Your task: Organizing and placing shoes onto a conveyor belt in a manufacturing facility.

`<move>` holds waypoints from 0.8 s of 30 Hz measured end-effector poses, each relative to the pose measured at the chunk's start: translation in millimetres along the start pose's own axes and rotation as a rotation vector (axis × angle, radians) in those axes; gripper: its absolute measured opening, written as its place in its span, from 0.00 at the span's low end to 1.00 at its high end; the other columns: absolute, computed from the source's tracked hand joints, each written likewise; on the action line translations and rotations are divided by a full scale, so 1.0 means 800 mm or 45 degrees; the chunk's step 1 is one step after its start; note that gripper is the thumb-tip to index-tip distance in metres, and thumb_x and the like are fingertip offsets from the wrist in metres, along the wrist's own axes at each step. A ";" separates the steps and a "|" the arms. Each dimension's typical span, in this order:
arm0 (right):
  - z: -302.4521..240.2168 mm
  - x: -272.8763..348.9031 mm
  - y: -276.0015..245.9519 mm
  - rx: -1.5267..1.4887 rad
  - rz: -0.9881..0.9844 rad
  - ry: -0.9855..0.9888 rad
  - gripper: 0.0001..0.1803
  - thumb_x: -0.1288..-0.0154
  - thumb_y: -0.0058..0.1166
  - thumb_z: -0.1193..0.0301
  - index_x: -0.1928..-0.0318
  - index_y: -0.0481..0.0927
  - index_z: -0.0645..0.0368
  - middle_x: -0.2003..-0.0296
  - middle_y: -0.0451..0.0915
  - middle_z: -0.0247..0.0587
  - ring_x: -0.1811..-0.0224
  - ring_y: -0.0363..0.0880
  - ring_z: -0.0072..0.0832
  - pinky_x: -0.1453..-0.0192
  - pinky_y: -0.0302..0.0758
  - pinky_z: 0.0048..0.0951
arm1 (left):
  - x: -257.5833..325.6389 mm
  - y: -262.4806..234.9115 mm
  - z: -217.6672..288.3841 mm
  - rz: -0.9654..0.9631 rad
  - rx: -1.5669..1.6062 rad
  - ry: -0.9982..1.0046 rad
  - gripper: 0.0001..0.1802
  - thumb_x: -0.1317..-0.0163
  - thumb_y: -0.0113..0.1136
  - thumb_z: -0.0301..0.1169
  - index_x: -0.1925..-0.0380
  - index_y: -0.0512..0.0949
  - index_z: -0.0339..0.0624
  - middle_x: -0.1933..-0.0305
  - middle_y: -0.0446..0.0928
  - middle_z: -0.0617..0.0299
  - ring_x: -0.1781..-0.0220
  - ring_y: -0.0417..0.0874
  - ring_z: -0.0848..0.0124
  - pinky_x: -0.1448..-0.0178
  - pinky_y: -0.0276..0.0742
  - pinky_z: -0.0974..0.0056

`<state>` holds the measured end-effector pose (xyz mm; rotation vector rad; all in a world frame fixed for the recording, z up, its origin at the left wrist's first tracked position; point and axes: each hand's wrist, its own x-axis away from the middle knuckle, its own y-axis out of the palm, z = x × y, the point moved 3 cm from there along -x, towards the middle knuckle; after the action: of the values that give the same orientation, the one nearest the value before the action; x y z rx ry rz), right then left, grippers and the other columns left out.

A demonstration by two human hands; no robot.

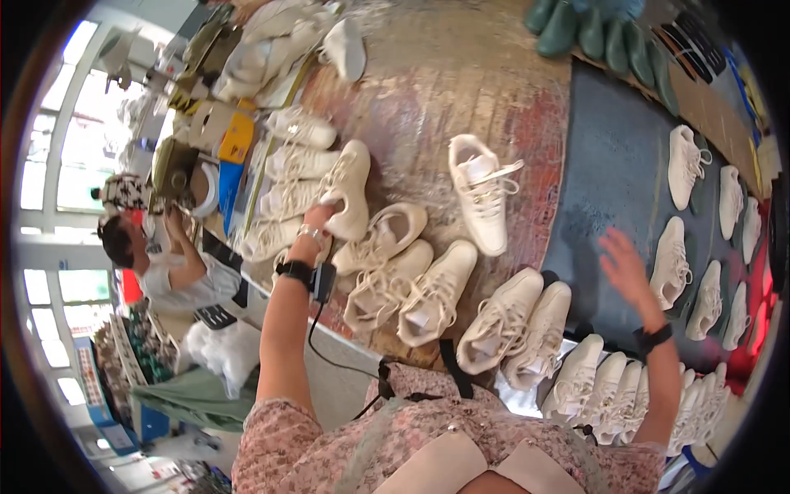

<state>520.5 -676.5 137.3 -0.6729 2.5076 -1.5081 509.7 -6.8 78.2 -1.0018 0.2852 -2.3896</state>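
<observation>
Cream lace-up sneaker [355,181] being gripped by left hand [318,221], left of blue-grey mat [605,165], apparently for steadying; right hand [623,267] hovering over mat, fingers spread, empty.

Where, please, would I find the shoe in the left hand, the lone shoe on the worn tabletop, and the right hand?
Held shoe [355,187]: head view, on the side of its upper.
Lone shoe [485,196]: head view, on its laced front.
Right hand [626,268]: head view, on its middle.

left grip [319,219]: on cream shoe [354,185] | right grip [624,267]: fingers spread over grey mat [605,148] (laced shoes [671,255] beyond)
</observation>
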 end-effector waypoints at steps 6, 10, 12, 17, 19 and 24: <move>-0.177 0.003 0.037 -0.223 -0.221 0.051 0.31 0.42 0.57 0.66 0.39 0.66 0.65 0.38 0.63 0.55 0.38 0.65 0.49 0.36 0.65 0.37 | 0.064 -0.036 -0.010 -0.289 0.438 0.241 0.16 0.44 0.53 0.27 0.57 0.78 0.29 0.60 0.81 0.53 0.62 0.83 0.64 0.57 0.79 0.63; -0.207 -0.087 0.084 -0.418 -0.222 0.367 0.47 0.49 0.63 0.54 0.36 0.59 0.71 0.39 0.64 0.63 0.36 0.64 0.49 0.34 0.63 0.38 | 0.121 -0.076 -0.047 -0.257 0.388 0.339 0.14 0.44 0.53 0.24 0.58 0.79 0.33 0.66 0.79 0.66 0.68 0.76 0.77 0.64 0.71 0.72; -0.208 -0.138 0.104 -0.440 -0.142 0.517 0.53 0.52 0.64 0.50 0.35 0.55 0.72 0.37 0.62 0.63 0.34 0.62 0.49 0.33 0.62 0.38 | 0.154 -0.076 -0.058 -0.159 0.247 0.278 0.13 0.46 0.55 0.24 0.61 0.80 0.35 0.70 0.77 0.68 0.71 0.73 0.79 0.67 0.68 0.73; -0.218 -0.230 0.184 -0.325 0.352 0.663 0.60 0.58 0.71 0.54 0.33 0.47 0.71 0.37 0.60 0.63 0.35 0.61 0.50 0.33 0.61 0.40 | 0.219 -0.092 -0.092 -0.138 0.185 0.308 0.12 0.48 0.52 0.23 0.64 0.80 0.33 0.66 0.80 0.63 0.67 0.78 0.74 0.62 0.74 0.69; -0.224 -0.252 0.186 -0.350 0.393 0.630 0.56 0.59 0.72 0.58 0.36 0.52 0.70 0.41 0.65 0.60 0.38 0.65 0.48 0.36 0.64 0.40 | 0.224 -0.111 -0.111 -0.157 0.246 0.258 0.13 0.47 0.51 0.23 0.63 0.80 0.33 0.64 0.80 0.63 0.62 0.79 0.74 0.58 0.74 0.69; -0.214 -0.266 0.125 -1.021 0.321 0.375 0.35 0.58 0.72 0.73 0.48 0.68 0.67 0.55 0.77 0.45 0.53 0.76 0.32 0.48 0.73 0.30 | 0.224 -0.143 -0.109 -0.122 0.279 0.344 0.12 0.45 0.52 0.25 0.63 0.80 0.34 0.65 0.80 0.64 0.63 0.77 0.76 0.59 0.74 0.70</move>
<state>621.5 -404.8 111.2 -0.1850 3.2607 -0.5053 298.1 -9.4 168.0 -0.6061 0.0694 -2.5770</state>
